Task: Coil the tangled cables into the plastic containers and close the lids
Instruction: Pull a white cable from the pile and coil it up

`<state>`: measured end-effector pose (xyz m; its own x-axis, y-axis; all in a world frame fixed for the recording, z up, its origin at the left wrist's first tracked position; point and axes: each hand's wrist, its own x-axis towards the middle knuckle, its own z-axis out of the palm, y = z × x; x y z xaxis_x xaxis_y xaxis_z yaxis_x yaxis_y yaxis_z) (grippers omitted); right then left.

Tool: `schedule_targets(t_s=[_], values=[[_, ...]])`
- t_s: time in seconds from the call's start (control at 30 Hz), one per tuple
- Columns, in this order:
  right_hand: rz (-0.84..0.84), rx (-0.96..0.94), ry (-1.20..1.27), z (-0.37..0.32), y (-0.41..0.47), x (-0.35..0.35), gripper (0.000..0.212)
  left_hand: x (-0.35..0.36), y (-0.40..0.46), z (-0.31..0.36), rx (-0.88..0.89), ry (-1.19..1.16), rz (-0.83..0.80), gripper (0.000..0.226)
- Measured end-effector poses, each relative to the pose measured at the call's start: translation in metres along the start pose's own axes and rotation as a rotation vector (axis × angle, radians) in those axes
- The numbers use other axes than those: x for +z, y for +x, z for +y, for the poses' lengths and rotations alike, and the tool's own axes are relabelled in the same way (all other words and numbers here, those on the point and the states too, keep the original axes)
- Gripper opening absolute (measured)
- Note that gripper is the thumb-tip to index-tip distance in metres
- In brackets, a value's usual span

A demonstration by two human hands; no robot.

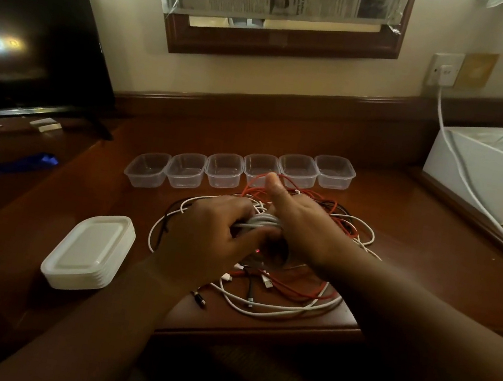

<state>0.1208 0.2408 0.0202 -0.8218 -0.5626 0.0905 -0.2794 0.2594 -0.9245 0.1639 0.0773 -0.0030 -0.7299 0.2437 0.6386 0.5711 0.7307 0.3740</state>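
A tangle of white, red and black cables (279, 297) lies on the wooden desk (403, 221). Above it, my left hand (203, 235) and my right hand (300, 227) both grip a small coil of grey-white cable (259, 224) between them; my right thumb points up. Behind the tangle stands a row of several clear plastic containers (223, 171), all open and with nothing in them. A stack of white lids (89, 250) sits at the front left of the desk.
A dark TV screen (31, 33) stands at the back left. A white box (493, 172) sits at the right, with a white power cord (463, 177) running from a wall socket across it. The desk's front edge is just below the tangle.
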Motion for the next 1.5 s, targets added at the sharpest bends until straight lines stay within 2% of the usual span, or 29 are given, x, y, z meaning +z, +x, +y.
schedule_targets(t_s=[0.13,0.23,0.33,0.4,0.47,0.53,0.67,0.73,0.87,1.03,1.17,1.27,1.33,1.43,1.5], values=[[0.153,-0.114,-0.063,0.007,0.007,-0.001,0.065,0.005,0.006,0.0,-0.089,-0.109,0.047,0.037],[0.157,-0.042,0.001,0.01,0.013,-0.006,0.055,0.007,0.012,-0.002,-0.214,-0.283,-0.009,0.026],[0.086,0.143,0.414,0.016,0.023,-0.016,0.035,0.01,0.019,-0.019,-0.356,-0.41,0.009,0.04],[0.05,0.155,0.648,0.023,0.028,-0.018,0.032,0.014,0.025,-0.033,-0.424,-0.448,0.041,0.053],[0.059,0.139,0.773,0.028,0.036,-0.018,0.026,0.02,0.034,-0.039,-0.45,-0.491,0.038,0.06],[0.082,0.141,0.783,0.032,0.048,-0.018,0.024,0.029,0.045,-0.043,-0.451,-0.515,0.022,0.053],[0.209,0.191,0.512,0.041,0.075,-0.023,0.015,0.05,0.067,-0.063,-0.479,-0.484,0.004,0.042],[0.221,0.184,0.485,0.045,0.09,-0.03,0.014,0.059,0.076,-0.075,-0.488,-0.487,0.032,0.04],[0.199,0.157,0.676,0.058,0.118,-0.043,0.014,0.077,0.097,-0.093,-0.5,-0.518,0.127,0.042],[0.179,0.112,0.74,0.082,0.149,-0.045,0.015,0.101,0.106,-0.114,-0.544,-0.528,0.239,0.053],[0.204,0.103,0.819,0.105,0.157,-0.042,0.02,0.111,0.101,-0.125,-0.523,-0.585,0.209,0.039],[0.247,0.098,0.898,0.111,0.157,-0.042,0.023,0.11,0.099,-0.132,-0.533,-0.719,0.159,0.023],[0.256,0.084,0.932,0.111,0.155,-0.044,0.022,0.106,0.097,-0.133,-0.558,-0.759,0.186,0.023],[0.258,0.0,1.021,0.107,0.149,-0.049,0.023,0.102,0.096,-0.13,-0.512,-0.578,0.292,0.007],[0.276,-0.087,1.025,0.103,0.144,-0.051,0.023,0.101,0.096,-0.125,-0.483,-0.485,0.345,0.011]])
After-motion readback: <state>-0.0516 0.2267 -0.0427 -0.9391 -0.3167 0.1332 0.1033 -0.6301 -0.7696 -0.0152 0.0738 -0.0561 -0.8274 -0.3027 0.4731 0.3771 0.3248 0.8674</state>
